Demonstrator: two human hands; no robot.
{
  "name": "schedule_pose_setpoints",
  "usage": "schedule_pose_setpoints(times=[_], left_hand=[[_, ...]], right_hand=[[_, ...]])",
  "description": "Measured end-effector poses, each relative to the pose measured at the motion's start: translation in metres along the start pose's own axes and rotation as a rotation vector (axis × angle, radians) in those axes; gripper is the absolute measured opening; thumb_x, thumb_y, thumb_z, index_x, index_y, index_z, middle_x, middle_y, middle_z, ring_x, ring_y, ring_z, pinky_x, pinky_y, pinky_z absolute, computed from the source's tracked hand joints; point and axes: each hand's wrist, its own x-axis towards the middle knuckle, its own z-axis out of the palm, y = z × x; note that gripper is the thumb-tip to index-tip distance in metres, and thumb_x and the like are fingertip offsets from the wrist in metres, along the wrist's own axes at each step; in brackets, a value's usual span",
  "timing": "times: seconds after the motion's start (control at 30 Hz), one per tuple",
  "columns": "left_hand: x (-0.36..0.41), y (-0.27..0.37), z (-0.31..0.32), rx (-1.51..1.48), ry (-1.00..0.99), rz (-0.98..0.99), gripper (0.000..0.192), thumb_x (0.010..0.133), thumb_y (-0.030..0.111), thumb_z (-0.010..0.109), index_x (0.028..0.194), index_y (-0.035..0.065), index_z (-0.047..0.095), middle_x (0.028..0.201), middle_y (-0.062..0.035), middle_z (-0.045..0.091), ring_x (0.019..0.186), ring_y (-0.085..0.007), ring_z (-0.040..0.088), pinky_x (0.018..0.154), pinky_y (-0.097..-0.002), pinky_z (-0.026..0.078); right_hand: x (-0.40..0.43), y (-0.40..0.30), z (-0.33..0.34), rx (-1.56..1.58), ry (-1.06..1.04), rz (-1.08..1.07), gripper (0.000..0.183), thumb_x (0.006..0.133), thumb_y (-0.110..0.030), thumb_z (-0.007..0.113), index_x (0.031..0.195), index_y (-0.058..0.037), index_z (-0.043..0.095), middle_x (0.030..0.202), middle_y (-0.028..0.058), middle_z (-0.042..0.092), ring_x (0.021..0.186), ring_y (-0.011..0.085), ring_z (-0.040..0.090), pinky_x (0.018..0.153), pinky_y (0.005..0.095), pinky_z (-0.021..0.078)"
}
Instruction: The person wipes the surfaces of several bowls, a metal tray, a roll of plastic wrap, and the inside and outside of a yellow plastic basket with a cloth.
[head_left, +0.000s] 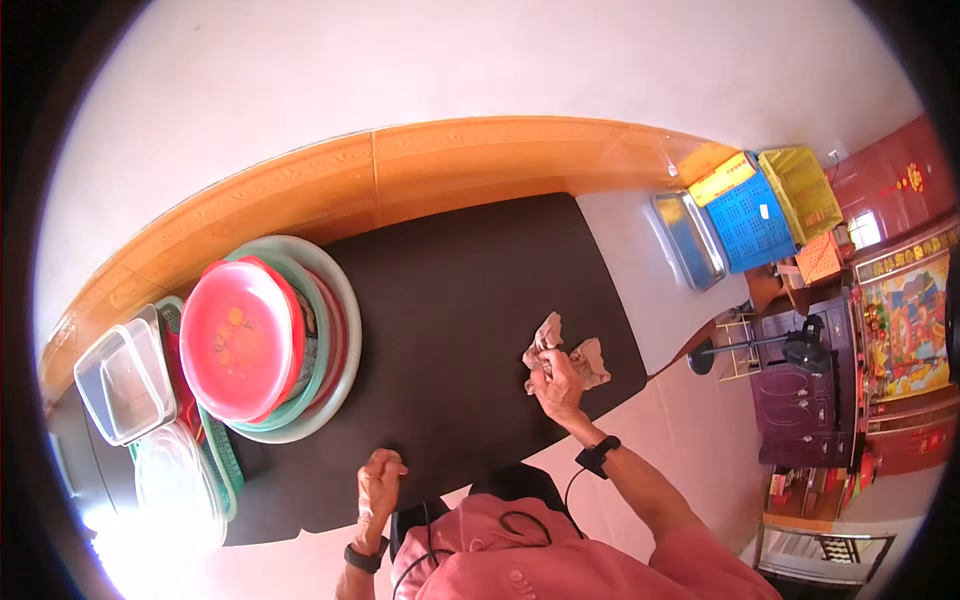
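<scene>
My right hand (559, 388) grips a crumpled pinkish-beige cloth (592, 361) against the dark tabletop (457, 315), near the table's right end. Parts of the cloth stick out on both sides of my fingers. My left hand (380, 481) rests at the table's near edge, its fingers curled in and nothing visible in them. To its upper left stands a stack of plastic basins, with a red basin (236, 341) on top and a wide pale green basin (346, 352) at the bottom. Black bands circle both wrists.
Left of the basins are clear plastic containers (124, 382), round translucent lids (176, 480) and a green basket (223, 454). A metal tray (690, 240) and a blue crate (752, 225) sit beyond the right end. Orange wall tiles (457, 161) border the far side. A black fan (806, 345) stands farther right.
</scene>
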Motion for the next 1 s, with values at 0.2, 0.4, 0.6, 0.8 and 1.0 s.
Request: schedule_pose_setpoints(times=[0.2, 0.4, 0.6, 0.8, 1.0], left_hand=[[0.004, -0.033, -0.036, -0.230, 0.076, -0.096, 0.022, 0.089, 0.017, 0.046, 0.086, -0.0012, 0.059, 0.066, -0.0086, 0.063, 0.061, -0.0144, 0.060, 0.059, -0.0261, 0.050], [-0.003, -0.035, -0.033, -0.355, 0.155, -0.090, 0.023, 0.094, 0.016, 0.046, 0.091, -0.0028, 0.059, 0.065, -0.0098, 0.064, 0.061, -0.0149, 0.061, 0.061, -0.0267, 0.051], [0.002, -0.021, -0.026, -0.345, 0.203, -0.075, 0.020, 0.094, 0.012, 0.045, 0.090, -0.0029, 0.058, 0.063, -0.0077, 0.062, 0.063, -0.0148, 0.061, 0.064, -0.0274, 0.050], [-0.002, -0.025, -0.033, -0.362, 0.174, -0.025, 0.020, 0.095, 0.013, 0.045, 0.091, -0.0020, 0.057, 0.065, -0.0066, 0.062, 0.065, -0.0143, 0.060, 0.066, -0.0274, 0.050], [-0.005, -0.019, -0.038, -0.640, 0.095, -0.082, 0.023, 0.096, 0.018, 0.044, 0.096, -0.0017, 0.056, 0.070, -0.0074, 0.062, 0.073, -0.0142, 0.061, 0.070, -0.0266, 0.049]], right_hand=[[0.064, 0.017, 0.030, 0.812, -0.123, 0.654, 0.016, 0.091, -0.016, 0.050, 0.098, -0.0024, 0.050, 0.068, 0.0050, 0.057, 0.055, 0.0130, 0.057, 0.050, 0.0249, 0.0483], [0.182, -0.063, 0.087, -0.032, -0.151, -0.199, 0.007, 0.076, -0.012, 0.052, 0.079, -0.0061, 0.049, 0.060, 0.0070, 0.046, 0.067, 0.0202, 0.059, 0.057, 0.0374, 0.0463], [0.207, -0.155, 0.188, 0.226, -0.337, -0.132, 0.031, 0.079, -0.020, 0.056, 0.107, -0.0076, 0.054, 0.098, 0.0187, 0.055, 0.107, 0.0329, 0.053, 0.084, 0.0447, 0.0435], [0.193, -0.186, 0.186, 0.286, -0.691, -0.531, 0.043, 0.079, -0.020, 0.062, 0.119, -0.0076, 0.051, 0.106, 0.0207, 0.050, 0.103, 0.0399, 0.049, 0.086, 0.0459, 0.0427], [0.088, -0.188, 0.138, 0.226, -0.407, -0.624, 0.048, 0.073, -0.018, 0.067, 0.117, -0.0070, 0.053, 0.110, 0.0188, 0.051, 0.101, 0.0370, 0.050, 0.087, 0.0413, 0.0435]])
